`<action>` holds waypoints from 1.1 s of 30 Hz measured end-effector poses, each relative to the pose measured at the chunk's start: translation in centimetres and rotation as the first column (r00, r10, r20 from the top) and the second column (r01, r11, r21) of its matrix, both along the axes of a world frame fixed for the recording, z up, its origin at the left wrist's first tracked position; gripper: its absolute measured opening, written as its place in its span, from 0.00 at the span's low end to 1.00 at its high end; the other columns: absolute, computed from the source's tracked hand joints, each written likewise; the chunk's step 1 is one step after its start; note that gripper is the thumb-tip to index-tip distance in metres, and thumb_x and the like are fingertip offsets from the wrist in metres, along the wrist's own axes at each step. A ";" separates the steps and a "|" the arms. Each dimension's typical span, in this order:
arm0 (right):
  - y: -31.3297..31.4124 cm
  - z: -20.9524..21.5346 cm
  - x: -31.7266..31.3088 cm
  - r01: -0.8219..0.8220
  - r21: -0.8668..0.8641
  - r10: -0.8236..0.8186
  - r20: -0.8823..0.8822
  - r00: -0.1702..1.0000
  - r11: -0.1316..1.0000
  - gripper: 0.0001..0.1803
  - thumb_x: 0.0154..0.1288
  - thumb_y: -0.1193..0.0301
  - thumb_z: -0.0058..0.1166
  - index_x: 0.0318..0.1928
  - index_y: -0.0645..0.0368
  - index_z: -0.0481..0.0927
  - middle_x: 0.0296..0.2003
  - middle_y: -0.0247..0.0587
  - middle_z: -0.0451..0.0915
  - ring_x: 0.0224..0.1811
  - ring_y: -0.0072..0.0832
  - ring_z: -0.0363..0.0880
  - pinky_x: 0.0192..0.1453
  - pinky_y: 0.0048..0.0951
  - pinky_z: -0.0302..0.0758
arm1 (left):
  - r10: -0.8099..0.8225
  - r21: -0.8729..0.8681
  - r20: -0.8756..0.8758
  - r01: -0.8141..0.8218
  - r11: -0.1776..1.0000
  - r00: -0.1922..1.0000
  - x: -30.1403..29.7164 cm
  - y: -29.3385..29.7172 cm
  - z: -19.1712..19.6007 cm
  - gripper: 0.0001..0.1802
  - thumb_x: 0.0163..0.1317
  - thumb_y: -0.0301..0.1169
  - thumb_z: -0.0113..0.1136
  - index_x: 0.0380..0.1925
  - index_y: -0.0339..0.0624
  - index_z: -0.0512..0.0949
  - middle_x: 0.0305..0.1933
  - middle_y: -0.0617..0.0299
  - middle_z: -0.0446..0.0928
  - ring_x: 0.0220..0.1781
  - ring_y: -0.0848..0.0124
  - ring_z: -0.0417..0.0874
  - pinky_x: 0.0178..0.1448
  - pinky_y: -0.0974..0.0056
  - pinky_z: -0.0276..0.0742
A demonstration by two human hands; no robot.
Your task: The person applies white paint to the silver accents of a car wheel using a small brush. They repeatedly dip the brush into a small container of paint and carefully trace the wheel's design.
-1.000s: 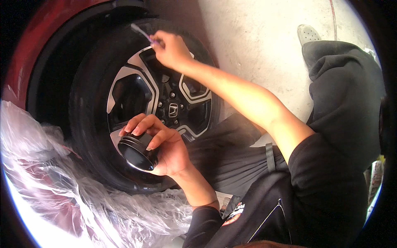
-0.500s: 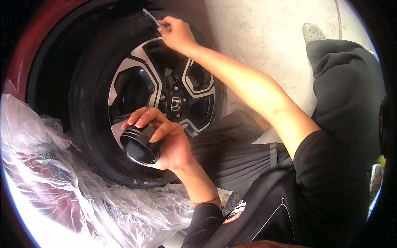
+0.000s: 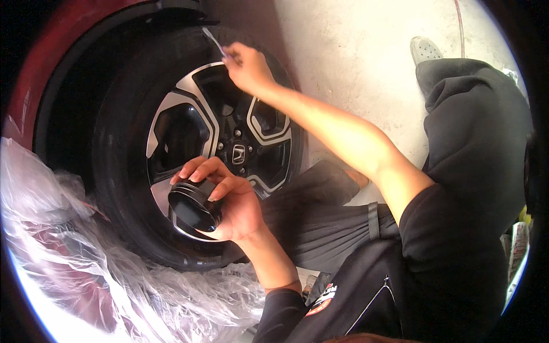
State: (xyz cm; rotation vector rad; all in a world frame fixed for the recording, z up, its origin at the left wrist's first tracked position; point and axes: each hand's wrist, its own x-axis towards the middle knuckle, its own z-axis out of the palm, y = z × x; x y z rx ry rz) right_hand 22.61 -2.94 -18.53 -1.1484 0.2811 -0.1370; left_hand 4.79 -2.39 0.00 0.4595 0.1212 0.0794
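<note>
My left hand (image 3: 231, 203) is wrapped round a round black jar (image 3: 193, 206) and holds it tilted in front of the lower part of a wheel. The jar's glossy dark face points toward me. Farther off, my right hand (image 3: 246, 66) pinches a slim pale toothbrush (image 3: 211, 40) by its handle. The brush's head reaches over the upper sidewall of the black tire (image 3: 120, 143); whether it touches the rubber I cannot tell. Inside the tire sits a black and silver alloy rim (image 3: 197, 86) with a badge at its hub.
Dark red bodywork (image 3: 28, 103) and a black wheel arch surround the tire on the left. Crumpled clear plastic sheeting (image 3: 126, 291) hangs below it. Pale concrete floor (image 3: 354, 68) lies to the right, with a clog (image 3: 426, 50) and dark-trousered legs (image 3: 474, 126).
The right hand and the toothbrush stand slightly lower in the picture, nearer the rim. The left hand keeps its hold on the jar, and the whole view has shifted a little.
</note>
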 end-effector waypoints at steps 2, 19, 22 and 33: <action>0.2 -0.7 -2.5 -0.104 0.047 0.106 -0.046 0.993 0.993 0.11 0.67 0.69 0.61 0.47 0.57 0.85 0.31 0.54 0.86 0.34 0.45 0.88 0.41 0.40 0.80 | 0.005 -0.017 -0.032 -0.005 1.000 0.999 0.0 0.2 -0.1 0.16 0.60 0.30 0.67 0.49 0.49 0.79 0.52 0.68 0.75 0.54 0.73 0.78 0.44 0.65 0.87; -0.3 -0.6 1.2 -0.011 0.027 0.012 -0.052 0.999 1.000 0.12 0.65 0.69 0.62 0.48 0.58 0.85 0.32 0.52 0.87 0.36 0.45 0.89 0.41 0.39 0.80 | 0.007 -0.025 0.016 -0.007 1.000 1.000 -0.1 -0.7 0.3 0.17 0.59 0.29 0.68 0.49 0.48 0.80 0.51 0.67 0.76 0.53 0.74 0.78 0.43 0.65 0.88; -0.1 -0.4 2.3 0.053 -0.017 -0.054 -0.041 0.998 0.998 0.12 0.65 0.70 0.62 0.47 0.58 0.84 0.32 0.53 0.86 0.36 0.45 0.88 0.40 0.38 0.80 | 0.023 -0.023 -0.010 -0.024 0.999 1.000 0.0 -0.8 0.4 0.17 0.59 0.29 0.68 0.48 0.48 0.80 0.51 0.67 0.76 0.53 0.73 0.79 0.43 0.65 0.88; 0.6 -1.1 1.5 0.092 0.040 -0.090 -0.063 0.994 0.995 0.11 0.66 0.69 0.62 0.47 0.58 0.84 0.30 0.53 0.86 0.32 0.41 0.88 0.37 0.38 0.78 | -0.004 0.011 0.016 0.004 1.000 1.000 0.0 -0.8 0.5 0.17 0.58 0.30 0.68 0.48 0.48 0.80 0.51 0.67 0.76 0.53 0.74 0.78 0.43 0.66 0.88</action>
